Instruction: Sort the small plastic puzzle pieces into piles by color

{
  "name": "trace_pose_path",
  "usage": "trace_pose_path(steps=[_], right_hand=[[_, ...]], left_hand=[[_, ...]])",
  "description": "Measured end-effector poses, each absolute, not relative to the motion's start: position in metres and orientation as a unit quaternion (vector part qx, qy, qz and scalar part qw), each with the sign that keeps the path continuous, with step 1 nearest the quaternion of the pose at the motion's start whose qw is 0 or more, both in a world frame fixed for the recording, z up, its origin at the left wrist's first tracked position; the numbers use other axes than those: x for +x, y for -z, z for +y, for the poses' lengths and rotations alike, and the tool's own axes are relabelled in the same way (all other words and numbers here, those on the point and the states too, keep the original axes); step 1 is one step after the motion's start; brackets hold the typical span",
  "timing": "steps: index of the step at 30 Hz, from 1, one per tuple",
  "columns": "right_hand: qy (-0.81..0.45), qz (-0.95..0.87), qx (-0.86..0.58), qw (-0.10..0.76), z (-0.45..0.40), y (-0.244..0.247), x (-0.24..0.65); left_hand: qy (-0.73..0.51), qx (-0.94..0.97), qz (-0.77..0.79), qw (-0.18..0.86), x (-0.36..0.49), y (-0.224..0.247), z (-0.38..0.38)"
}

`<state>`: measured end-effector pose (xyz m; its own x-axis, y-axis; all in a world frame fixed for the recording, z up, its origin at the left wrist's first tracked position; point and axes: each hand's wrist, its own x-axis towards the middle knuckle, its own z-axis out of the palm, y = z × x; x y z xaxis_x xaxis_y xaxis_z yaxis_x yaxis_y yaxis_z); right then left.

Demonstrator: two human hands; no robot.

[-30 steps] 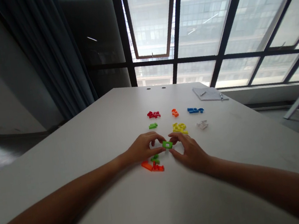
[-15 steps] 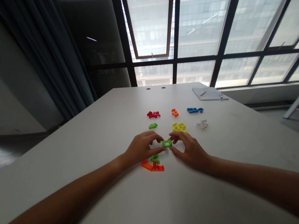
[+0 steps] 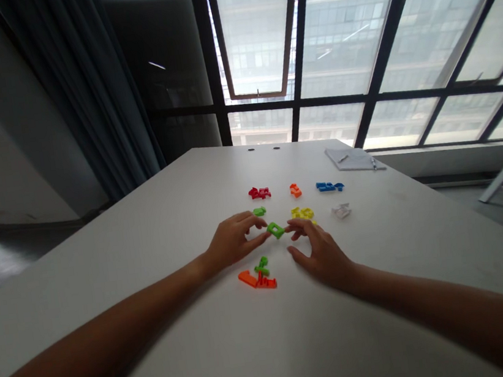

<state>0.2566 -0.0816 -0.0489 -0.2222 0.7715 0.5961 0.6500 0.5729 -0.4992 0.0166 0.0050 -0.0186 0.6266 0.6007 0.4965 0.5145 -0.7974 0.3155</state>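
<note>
A green piece (image 3: 275,230) with a square hole is pinched at its left corner by my left hand (image 3: 236,239). My right hand (image 3: 317,246) is at its right side, index fingertip at or very near the corner, thumb apart and lower. Nearer to me on the table lie other green pieces (image 3: 262,267), an orange piece (image 3: 247,278) and a red-orange piece with prongs (image 3: 266,282). Just beyond my left fingers sits another green piece (image 3: 259,211). Yellow pieces (image 3: 302,213) lie behind my right fingers, partly hidden.
Farther back on the white table (image 3: 165,206) are red pieces (image 3: 259,193), orange pieces (image 3: 296,190) and blue pieces (image 3: 330,187). Whitish pieces (image 3: 341,211) lie to the right. Papers (image 3: 354,158) with pens rest near the far right edge.
The green piece has turned to a tilted angle and moved slightly up and left. My right thumb has come away from it. The green pieces near me are less covered by my left hand.
</note>
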Motion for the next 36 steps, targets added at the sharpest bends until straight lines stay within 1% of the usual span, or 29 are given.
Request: trace_pose_path(steps=[3,8,13,16,19,22,24,26,30,36], right_hand=[[-0.077,-0.782,-0.459,0.415,-0.081,0.049,0.256],[-0.092,-0.788,-0.472,0.384,-0.082,0.047,0.254],[-0.098,-0.787,-0.485,0.368,-0.081,0.047,0.254],[-0.097,-0.813,-0.454,0.352,-0.082,0.046,0.256],[-0.093,-0.858,-0.378,0.334,-0.086,0.044,0.256],[-0.068,-0.899,-0.301,0.311,-0.090,0.042,0.255],[-0.053,-0.905,-0.289,0.306,-0.092,0.041,0.254],[-0.048,-0.896,-0.310,0.314,-0.092,0.042,0.254],[-0.049,-0.876,-0.352,0.325,-0.089,0.045,0.255],[-0.047,-0.874,-0.349,0.334,-0.087,0.045,0.256]], left_hand=[[-0.312,0.884,0.342,0.071,0.012,0.020,0.017],[-0.253,0.889,0.366,0.113,0.013,0.025,0.024],[-0.227,0.896,0.376,0.068,0.018,0.030,0.020],[-0.227,0.896,0.377,0.062,0.017,0.026,0.019],[-0.186,0.923,0.306,0.139,0.010,0.015,0.019],[-0.094,0.944,0.196,0.249,0.001,0.001,0.019],[-0.048,0.940,0.156,0.300,-0.002,-0.004,0.019],[-0.026,0.935,0.145,0.324,-0.003,-0.005,0.018],[-0.046,0.943,0.138,0.301,0.002,0.001,0.016],[-0.115,0.943,0.158,0.269,0.012,0.004,0.008]])
